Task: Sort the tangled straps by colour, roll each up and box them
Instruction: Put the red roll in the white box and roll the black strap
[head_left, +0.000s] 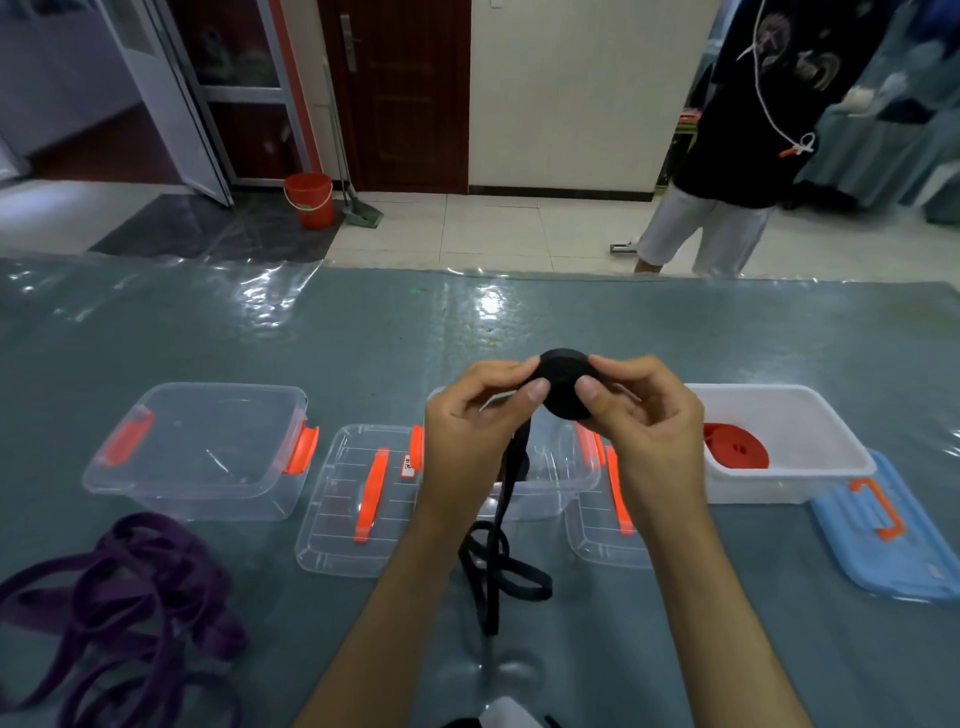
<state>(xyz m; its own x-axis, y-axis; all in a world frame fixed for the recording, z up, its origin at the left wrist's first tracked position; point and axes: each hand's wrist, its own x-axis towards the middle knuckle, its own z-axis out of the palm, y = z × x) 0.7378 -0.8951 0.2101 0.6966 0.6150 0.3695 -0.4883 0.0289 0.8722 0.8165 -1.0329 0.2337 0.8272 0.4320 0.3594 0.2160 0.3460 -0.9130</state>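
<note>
Black webbing is half wound into a tight roll (563, 384) at the centre of the frame, pinched between the thumbs and fingertips of the left hand (470, 415) and the right hand (644, 415), both closed on it above the surface (363, 332). Its loose tail (498, 561) hangs down and lies looped below. Soft, light and floppy, the strap will likely unwind if released, so hold the coil by its flat faces.
</note>
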